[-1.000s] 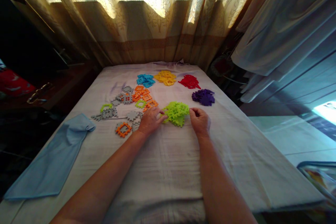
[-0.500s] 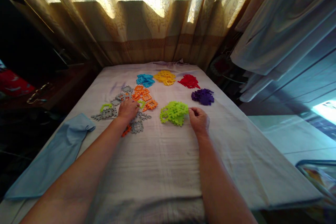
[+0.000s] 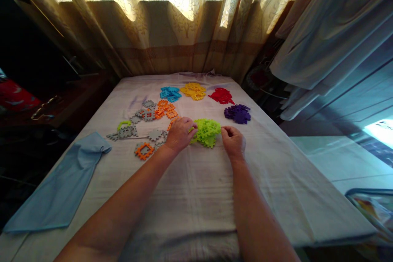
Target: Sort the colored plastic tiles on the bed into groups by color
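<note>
Green tile pile (image 3: 206,132): plastic, matt, openwork. Bed sheet (image 3: 196,196): woven cloth, matt. Blue cloth (image 3: 61,188): smooth fabric. Curtain (image 3: 172,24): lace/patterned fabric.

I see lots of bare white sheet (image 3: 196,196) close to me, between the two arms and out to the right edge. A hand can slide there freely. The green pile (image 3: 207,131) fills the gap between the left hand (image 3: 179,133) and the right hand (image 3: 233,142). Left of that, loose grey and orange pieces (image 3: 147,131) lie spread out with only small gaps. A blue cloth (image 3: 61,188) covers the near left side. Farther back, the blue pile (image 3: 170,93), yellow pile (image 3: 193,90), red pile (image 3: 221,95) and purple pile (image 3: 238,113) stand in a curved row with thin lanes between. The curtain (image 3: 172,41) closes the far end.
</note>
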`<state>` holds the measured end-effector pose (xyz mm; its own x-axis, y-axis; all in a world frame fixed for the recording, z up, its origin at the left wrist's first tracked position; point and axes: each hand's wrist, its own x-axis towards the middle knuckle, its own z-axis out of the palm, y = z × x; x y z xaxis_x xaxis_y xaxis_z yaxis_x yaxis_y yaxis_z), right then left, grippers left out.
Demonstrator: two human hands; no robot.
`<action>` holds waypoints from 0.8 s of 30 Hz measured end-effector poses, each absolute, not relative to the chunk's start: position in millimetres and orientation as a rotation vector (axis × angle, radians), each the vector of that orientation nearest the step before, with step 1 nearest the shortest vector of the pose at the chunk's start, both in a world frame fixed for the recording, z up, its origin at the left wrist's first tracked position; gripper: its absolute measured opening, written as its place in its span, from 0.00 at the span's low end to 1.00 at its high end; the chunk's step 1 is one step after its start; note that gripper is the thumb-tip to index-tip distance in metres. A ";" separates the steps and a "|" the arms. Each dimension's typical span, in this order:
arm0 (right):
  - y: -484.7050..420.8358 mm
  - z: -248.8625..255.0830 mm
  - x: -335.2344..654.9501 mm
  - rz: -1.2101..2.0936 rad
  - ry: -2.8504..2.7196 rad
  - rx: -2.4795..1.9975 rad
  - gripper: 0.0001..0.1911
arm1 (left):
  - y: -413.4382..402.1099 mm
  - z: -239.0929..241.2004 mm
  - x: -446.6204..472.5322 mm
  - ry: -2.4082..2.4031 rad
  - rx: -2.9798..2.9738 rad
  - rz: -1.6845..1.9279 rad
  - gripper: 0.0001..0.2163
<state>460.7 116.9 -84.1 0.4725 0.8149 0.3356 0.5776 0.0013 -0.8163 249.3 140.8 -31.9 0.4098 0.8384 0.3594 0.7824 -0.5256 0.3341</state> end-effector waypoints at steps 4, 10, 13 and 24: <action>118.0 -85.0 462.3 0.291 -1.200 -1.688 0.21 | 137.6 -34.6 272.3 1.428 2.552 0.704 0.05; 120.4 -89.7 465.5 0.305 -1.231 -1.674 0.22 | 136.9 -40.7 263.5 1.416 2.596 0.713 0.10; 119.9 -90.2 465.6 0.308 -1.234 -1.673 0.21 | 145.0 -40.9 225.8 1.528 2.586 0.720 0.11; 117.9 -88.0 459.1 0.300 -1.210 -1.699 0.25 | 177.3 -21.6 37.5 2.581 1.875 -0.061 0.20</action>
<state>459.1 117.9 -88.0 0.4708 0.8222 0.3200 0.5771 -0.0126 -0.8166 37.5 177.3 -21.6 -0.3087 0.9510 0.0171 0.9491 0.3092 -0.0600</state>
